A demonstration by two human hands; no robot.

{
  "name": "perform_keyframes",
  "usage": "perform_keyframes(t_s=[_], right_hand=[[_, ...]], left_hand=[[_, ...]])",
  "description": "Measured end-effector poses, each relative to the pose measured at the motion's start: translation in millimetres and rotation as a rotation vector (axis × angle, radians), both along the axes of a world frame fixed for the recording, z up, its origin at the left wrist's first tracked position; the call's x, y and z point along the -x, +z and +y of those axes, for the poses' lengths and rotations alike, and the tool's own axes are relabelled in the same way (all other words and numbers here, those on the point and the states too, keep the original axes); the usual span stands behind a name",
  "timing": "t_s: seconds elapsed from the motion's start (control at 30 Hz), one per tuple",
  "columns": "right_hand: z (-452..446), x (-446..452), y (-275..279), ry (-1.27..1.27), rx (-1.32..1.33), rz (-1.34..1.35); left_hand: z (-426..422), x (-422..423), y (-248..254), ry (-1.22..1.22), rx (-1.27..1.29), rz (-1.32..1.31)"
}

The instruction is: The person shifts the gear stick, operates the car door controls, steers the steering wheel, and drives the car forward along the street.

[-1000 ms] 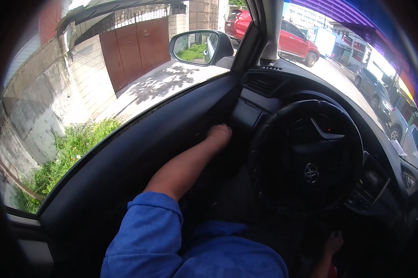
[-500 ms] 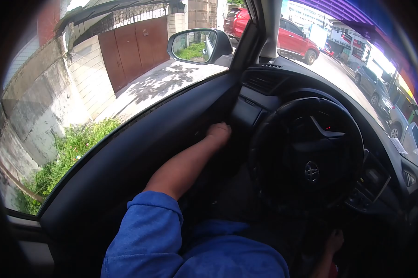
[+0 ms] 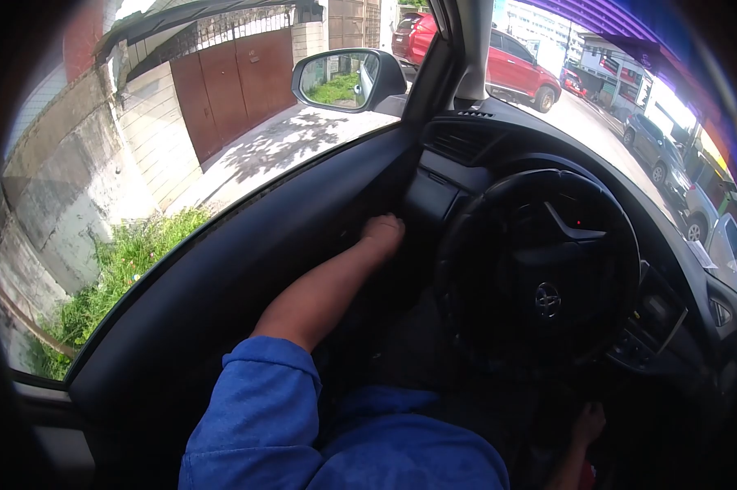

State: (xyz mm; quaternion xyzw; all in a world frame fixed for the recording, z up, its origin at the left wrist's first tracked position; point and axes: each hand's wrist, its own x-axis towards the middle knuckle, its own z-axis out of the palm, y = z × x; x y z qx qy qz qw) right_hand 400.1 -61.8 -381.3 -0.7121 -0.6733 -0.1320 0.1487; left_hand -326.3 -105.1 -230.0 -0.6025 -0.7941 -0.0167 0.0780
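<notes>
My left hand [image 3: 382,232] reaches forward along the dark inner door panel [image 3: 303,220], close to where it meets the dashboard. Its fingers are curled down against the panel, and whatever they grip is hidden. Low on the right, my right hand [image 3: 589,422] is in deep shadow beside the seat, fingers closed; what is in them cannot be made out. Between and ahead of both hands stands the black steering wheel [image 3: 548,300], with neither hand touching it. A tiny red light shows on the instrument display [image 3: 579,224] behind the wheel.
The side mirror [image 3: 348,80] stands outside the door window. A wall, grass [image 3: 152,257] and a brown gate [image 3: 234,91] are on that side. A red car [image 3: 515,65] is ahead, and parked cars [image 3: 650,151] line the right. A centre screen [image 3: 661,310] sits right of the wheel.
The view has shifted very slightly. Two red lights on the instrument display have become one. Both hands stay in about the same places.
</notes>
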Motion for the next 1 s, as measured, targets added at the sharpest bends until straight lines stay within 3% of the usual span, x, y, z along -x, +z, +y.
perform_keyframes(t_s=[0.1, 0.2, 0.27, 0.33, 0.4, 0.5, 0.6, 0.7, 1.0], right_hand=[[-5, 11, 20, -0.022, 0.121, 0.056], [-8, 17, 16, -0.083, 0.029, 0.137], [-10, 15, 21, -0.106, 0.101, 0.152], [-4, 16, 23, -0.097, 0.103, 0.135], [-2, 7, 14, -0.062, 0.048, 0.081], [8, -14, -5, -0.041, -0.034, 0.01], [5, -9, 3, -0.029, -0.036, 0.045], [-1, 2, 24, -0.026, 0.123, 0.084], [-10, 26, 38, -0.028, 0.033, 0.206]], left_hand=[[10, 9, -17, 0.028, -0.046, -0.064], [-4, -27, -10, 0.044, -0.167, 0.068], [-17, -57, -10, -0.013, -0.259, 0.02], [-29, -86, -22, -0.056, -0.383, -0.074], [-52, -116, -24, -0.065, -0.273, -0.332], [-62, -144, -80, -0.132, -0.202, -0.653], [-70, -165, -97, -0.076, -0.286, -0.623], [-72, -163, -87, -0.081, -0.244, -0.665], [-73, -165, -86, -0.07, -0.252, -0.631]])
